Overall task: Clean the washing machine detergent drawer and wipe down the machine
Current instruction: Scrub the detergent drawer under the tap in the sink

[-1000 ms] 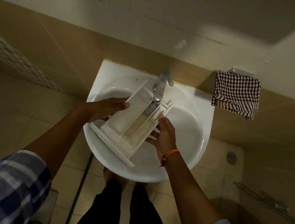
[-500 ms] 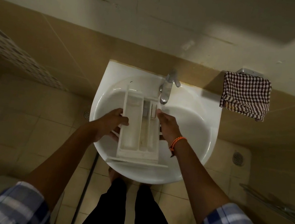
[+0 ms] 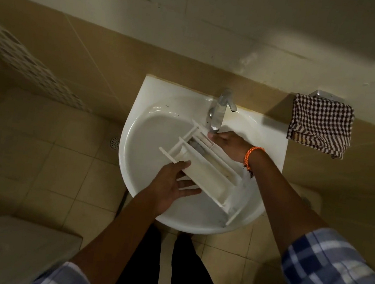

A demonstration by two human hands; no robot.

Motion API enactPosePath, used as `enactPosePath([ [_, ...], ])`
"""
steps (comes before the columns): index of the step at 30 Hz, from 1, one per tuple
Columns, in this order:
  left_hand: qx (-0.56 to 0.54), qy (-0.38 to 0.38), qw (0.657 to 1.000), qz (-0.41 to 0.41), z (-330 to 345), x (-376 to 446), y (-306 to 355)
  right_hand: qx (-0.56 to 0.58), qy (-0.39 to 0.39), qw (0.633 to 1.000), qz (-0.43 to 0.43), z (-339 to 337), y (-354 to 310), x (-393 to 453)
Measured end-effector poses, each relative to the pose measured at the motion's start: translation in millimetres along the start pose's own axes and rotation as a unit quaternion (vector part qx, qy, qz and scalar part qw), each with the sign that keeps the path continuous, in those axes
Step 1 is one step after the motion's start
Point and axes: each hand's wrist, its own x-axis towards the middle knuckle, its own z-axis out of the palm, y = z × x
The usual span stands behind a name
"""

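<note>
The white plastic detergent drawer (image 3: 211,171) lies tilted in the white wash basin (image 3: 148,136), its back end under the chrome tap (image 3: 219,112) and its front panel toward the basin's near right rim. My left hand (image 3: 173,185) supports the drawer's near left side from below, thumb on its wall. My right hand (image 3: 229,145), with an orange cord on the wrist, grips the far right side near the tap spout. Brownish residue shows in the narrow compartments.
A checked cloth (image 3: 321,124) hangs on a wall holder right of the basin. A white appliance top (image 3: 5,251) sits at lower left. Tiled floor with a drain (image 3: 114,142) lies left of the basin. My legs stand under the basin.
The drawer has turned from lying straight in the basin to lying diagonally, front panel swung to the right. My left hand slid under it and my right hand moved up to the tap.
</note>
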Motion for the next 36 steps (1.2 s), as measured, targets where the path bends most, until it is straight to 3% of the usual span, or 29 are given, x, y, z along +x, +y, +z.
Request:
enactPosePath([
  [6,-0.068,0.050,0.996,0.020,16,6,-29,-0.063,0.010,0.998,-0.020,0,-9,3],
  [13,-0.149,0.075,0.986,-0.005,16,5,-42,-0.235,0.060,0.970,-0.008,12,-4,1],
  [18,-0.166,0.066,0.983,-0.030,20,10,-47,-0.357,0.060,0.932,0.004,4,-15,-10],
  [24,-0.185,0.036,0.980,-0.058,24,11,-50,-0.420,0.071,0.904,0.021,-2,-25,-17],
  [27,-0.194,0.024,0.980,-0.047,17,14,-45,-0.394,0.078,0.916,0.013,-3,-25,-14],
  [32,-0.196,0.007,0.981,-0.001,-2,20,-33,-0.249,0.092,0.964,-0.013,7,-7,-3],
  [36,-0.187,-0.007,0.982,0.021,-11,28,-35,-0.169,0.156,0.973,-0.030,25,6,0],
])
